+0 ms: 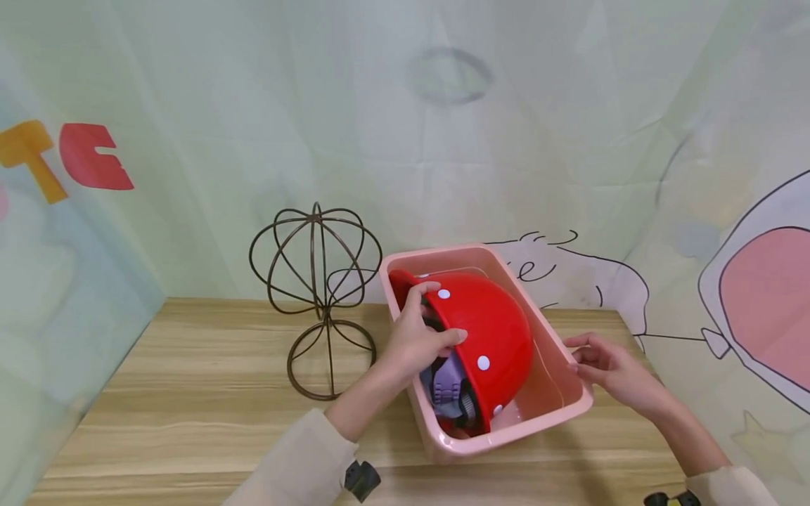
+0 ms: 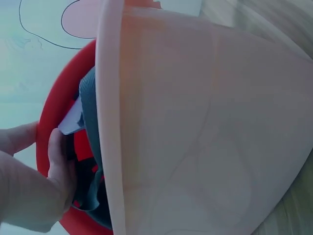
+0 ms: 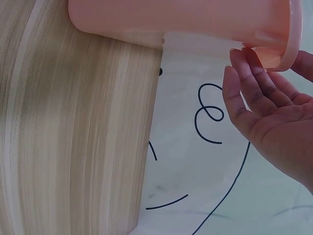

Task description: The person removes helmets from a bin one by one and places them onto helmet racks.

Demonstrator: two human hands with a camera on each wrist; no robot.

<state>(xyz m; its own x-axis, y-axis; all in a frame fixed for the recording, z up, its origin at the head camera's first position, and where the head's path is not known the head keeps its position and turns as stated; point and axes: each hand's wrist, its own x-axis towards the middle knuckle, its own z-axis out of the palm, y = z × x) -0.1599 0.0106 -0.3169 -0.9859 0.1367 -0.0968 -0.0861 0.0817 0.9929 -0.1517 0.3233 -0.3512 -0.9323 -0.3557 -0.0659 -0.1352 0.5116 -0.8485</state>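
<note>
A red helmet with white dots (image 1: 500, 316) lies on its side in a pink plastic bin (image 1: 538, 427), its open underside facing left with straps and a purple buckle showing. My left hand (image 1: 418, 344) grips the helmet's rim; in the left wrist view the fingers (image 2: 57, 156) reach inside the shell. At the bin's right side, my right hand (image 1: 616, 372) pinches the edge between thumb and fingers. The right wrist view shows those fingers (image 3: 252, 85) under the bin's lip (image 3: 293, 36). The helmet's lower side is hidden in the bin.
A dark wire stand (image 1: 325, 309) with a round cage top stands left of the bin on the wood-grain table (image 1: 190, 407). Behind the table hangs a printed cloth (image 1: 354, 126) with drawings. Another printed panel (image 1: 57, 281) is on the left.
</note>
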